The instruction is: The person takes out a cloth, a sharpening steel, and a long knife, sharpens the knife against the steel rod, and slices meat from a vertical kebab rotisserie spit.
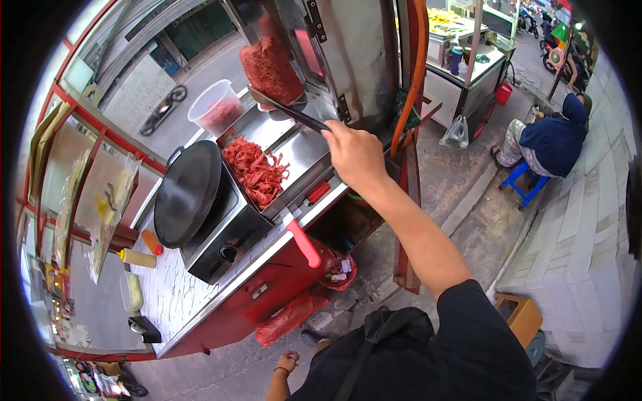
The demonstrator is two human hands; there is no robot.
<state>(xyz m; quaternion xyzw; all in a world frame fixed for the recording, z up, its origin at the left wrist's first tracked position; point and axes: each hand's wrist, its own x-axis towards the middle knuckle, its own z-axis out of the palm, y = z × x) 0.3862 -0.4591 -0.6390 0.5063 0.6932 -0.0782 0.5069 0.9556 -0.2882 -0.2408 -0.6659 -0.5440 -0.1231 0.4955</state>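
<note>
My right hand (pixel 356 155) is closed around the black handle of a long dark knife (pixel 294 113). The blade reaches up and left to the lower part of an upright cone of red meat (pixel 269 70), and seems to touch it. Below the cone, red shredded meat (pixel 257 172) lies heaped in a metal tray. A clear tub (pixel 217 107) with more meat stands left of the cone. Low beside my body hangs my left hand (pixel 287 361), fingers curled, with nothing visible in it.
A round black griddle (pixel 188 197) sits on a stove left of the shredded meat. A red-handled knife (pixel 303 242) juts over the counter's front edge. Sauce bottles (pixel 138 258) lie at left. A person (pixel 552 144) sits on a blue stool at right, near another food cart (pixel 461 87).
</note>
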